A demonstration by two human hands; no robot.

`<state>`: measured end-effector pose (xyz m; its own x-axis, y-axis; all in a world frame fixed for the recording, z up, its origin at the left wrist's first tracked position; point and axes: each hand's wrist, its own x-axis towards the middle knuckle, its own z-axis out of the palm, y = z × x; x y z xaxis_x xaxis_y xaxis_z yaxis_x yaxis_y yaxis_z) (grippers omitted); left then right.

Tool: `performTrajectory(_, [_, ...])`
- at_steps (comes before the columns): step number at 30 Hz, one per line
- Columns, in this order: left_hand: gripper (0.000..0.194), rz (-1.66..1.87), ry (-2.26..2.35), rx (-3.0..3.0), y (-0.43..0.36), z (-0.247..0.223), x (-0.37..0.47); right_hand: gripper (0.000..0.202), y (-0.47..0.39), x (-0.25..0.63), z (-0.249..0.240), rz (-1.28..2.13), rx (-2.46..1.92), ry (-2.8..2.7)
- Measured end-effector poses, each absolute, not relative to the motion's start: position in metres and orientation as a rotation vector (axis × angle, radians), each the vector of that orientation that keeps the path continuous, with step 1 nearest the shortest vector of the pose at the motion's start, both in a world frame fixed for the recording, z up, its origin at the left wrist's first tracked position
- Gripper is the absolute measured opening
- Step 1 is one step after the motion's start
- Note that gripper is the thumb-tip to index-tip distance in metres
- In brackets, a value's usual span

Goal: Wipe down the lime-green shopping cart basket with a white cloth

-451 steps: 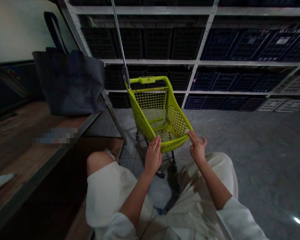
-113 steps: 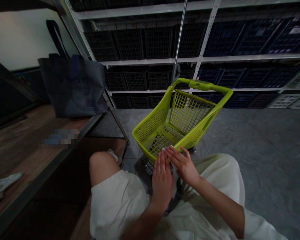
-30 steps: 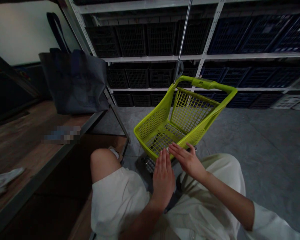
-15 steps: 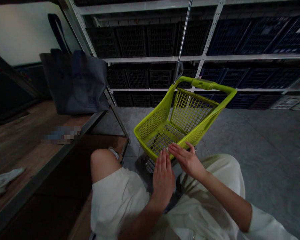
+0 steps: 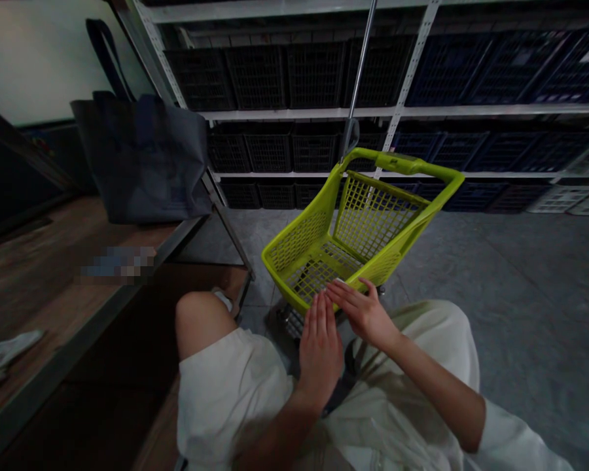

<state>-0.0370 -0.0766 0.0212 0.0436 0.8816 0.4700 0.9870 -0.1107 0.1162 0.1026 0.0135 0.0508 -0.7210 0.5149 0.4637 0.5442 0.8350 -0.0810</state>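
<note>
A lime-green shopping cart [image 5: 294,245] with a lattice basket stands in front of my knees, its handle bar on the far side. My left hand [image 5: 321,347] is stretched flat over the near rim, back upward, fingers straight and side by side. My right hand [image 5: 366,314] comes in from the right, its fingers extended and thumb apart. The fingertips of both hands meet or overlap at the cart's near corner; whether they touch the rim cannot be told. A small white spot shows by the right fingertips, too small to name. I see no object held in either hand.
Shelves with black crates [image 5: 317,75] and blue crates [image 5: 471,72] line the back. On the left, a wooden bench [image 5: 63,301] with a metal edge carries a grey tote bag [image 5: 147,167] and a white cloth [image 5: 7,356]. A metal pole [image 5: 363,62] rises from the cart.
The right hand has shifted slightly left, its fingers lying a little further over the left fingertips. The view has moved very slightly. The cart stays put.
</note>
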Motion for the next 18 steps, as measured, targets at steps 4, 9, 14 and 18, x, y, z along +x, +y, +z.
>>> performTrajectory(4, [0.067, -0.599, -1.918, -2.084, -0.077, 0.025, -0.036, 0.055, 0.065, 0.149, 0.059, -0.181, -0.96, -2.378])
performTrajectory(9, [0.066, -0.571, -1.908, -2.088, -0.077, 0.022, -0.034, 0.059, 0.052, 0.133, 0.054, -0.232, -1.177, -2.199])
performTrajectory(14, [0.064, -0.605, -1.908, -2.087, -0.076, 0.019, -0.036, 0.061, 0.005, 0.098, 0.046, -0.137, -0.832, -2.456])
performTrajectory(18, [0.066, -0.56, -1.907, -2.094, -0.077, 0.023, -0.036, 0.06, 0.048, 0.14, 0.051, -0.171, -0.892, -2.4])
